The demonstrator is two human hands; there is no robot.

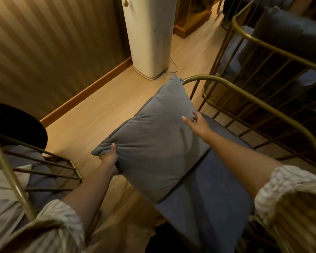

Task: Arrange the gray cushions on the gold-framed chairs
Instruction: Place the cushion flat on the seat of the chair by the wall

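Soft gray square cushion (153,143) over the gold-framed wire chair (263,110), mid-frame.
My left hand (109,160) fingers pinch its corner; my right hand (196,123) rests open on it.

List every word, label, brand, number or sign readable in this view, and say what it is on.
None can be read. The gray cushion, the gold-framed chair, its blue seat pad and the white floor unit show no print; any markings would be lost in the blur.

No readable text, label, brand, number or sign on anything in view.
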